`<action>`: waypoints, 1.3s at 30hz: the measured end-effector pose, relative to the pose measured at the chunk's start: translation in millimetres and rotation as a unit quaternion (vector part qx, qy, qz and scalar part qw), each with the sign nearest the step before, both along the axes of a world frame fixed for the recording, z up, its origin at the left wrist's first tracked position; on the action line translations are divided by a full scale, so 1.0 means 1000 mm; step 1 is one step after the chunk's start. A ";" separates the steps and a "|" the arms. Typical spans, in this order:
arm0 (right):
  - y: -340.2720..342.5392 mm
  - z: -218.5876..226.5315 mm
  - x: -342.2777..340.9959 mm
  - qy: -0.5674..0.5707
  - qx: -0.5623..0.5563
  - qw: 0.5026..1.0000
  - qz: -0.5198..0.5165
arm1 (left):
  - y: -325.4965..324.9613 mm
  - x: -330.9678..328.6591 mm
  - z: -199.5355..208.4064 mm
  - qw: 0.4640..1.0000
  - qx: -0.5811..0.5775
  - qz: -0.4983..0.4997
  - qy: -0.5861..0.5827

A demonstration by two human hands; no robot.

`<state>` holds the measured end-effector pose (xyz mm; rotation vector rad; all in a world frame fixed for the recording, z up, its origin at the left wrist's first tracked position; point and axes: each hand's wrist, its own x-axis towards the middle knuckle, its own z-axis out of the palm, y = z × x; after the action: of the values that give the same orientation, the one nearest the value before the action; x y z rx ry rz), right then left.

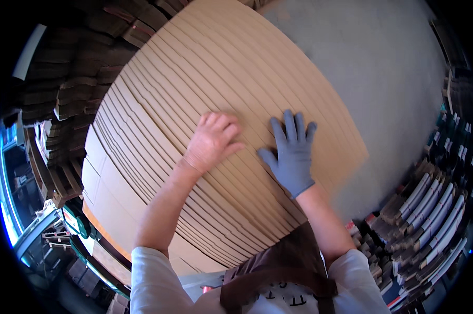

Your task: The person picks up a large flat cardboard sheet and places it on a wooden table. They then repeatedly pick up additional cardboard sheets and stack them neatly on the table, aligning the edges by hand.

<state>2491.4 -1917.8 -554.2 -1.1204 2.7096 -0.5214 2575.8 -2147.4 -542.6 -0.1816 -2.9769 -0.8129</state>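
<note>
Brown cardboard sheets [231, 73] lie fanned in overlapping rows directly before a person. The bare left hand [213, 140] is over their middle, fingers loosely curled, thumb apart; blur makes it hard to tell whether it touches. The gloved right hand [293, 159] rests on them, fingers spread, gripping nothing. Fanning looks done across most of the pile; the staggered edges are not yet level.

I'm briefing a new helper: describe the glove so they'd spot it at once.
Find the big fan of overlapping tan cardboard sheets filling the middle. Over its right part, look for the right hand, spread wide. The glove on it is plain grey, whereas the left hand beside it is bare.
</note>
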 end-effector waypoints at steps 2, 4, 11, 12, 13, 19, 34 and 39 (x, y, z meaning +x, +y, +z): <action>-0.005 -0.003 0.006 0.005 0.013 1.000 -0.025 | -0.001 -0.004 0.002 1.000 -0.002 -0.013 0.002; -0.004 -0.008 0.009 0.013 0.010 1.000 -0.022 | -0.003 -0.004 0.001 1.000 0.008 -0.020 -0.009; -0.004 -0.012 0.011 0.015 0.016 0.999 -0.024 | -0.016 -0.016 0.003 0.998 -0.010 -0.065 0.005; -0.005 -0.011 0.011 0.017 0.016 0.999 -0.023 | -0.021 -0.018 0.003 0.998 -0.015 -0.057 0.006; -0.005 -0.011 0.011 0.018 0.017 0.999 -0.022 | -0.027 -0.022 0.001 0.999 -0.020 -0.050 0.008; -0.006 -0.008 0.010 0.004 0.029 0.999 -0.019 | -0.058 -0.036 -0.006 1.000 -0.018 -0.016 0.003; -0.026 -0.018 0.001 0.039 0.023 0.999 -0.029 | -0.078 -0.046 -0.009 1.000 0.001 -0.020 0.007; -0.025 -0.021 0.001 0.048 0.015 0.998 -0.027 | -0.078 -0.047 -0.007 1.000 0.007 -0.018 0.004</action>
<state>2492.6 -1942.5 -575.0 -1.0934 2.8269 -0.4441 2529.1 -2225.2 -549.3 -0.2391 -2.9671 -0.8347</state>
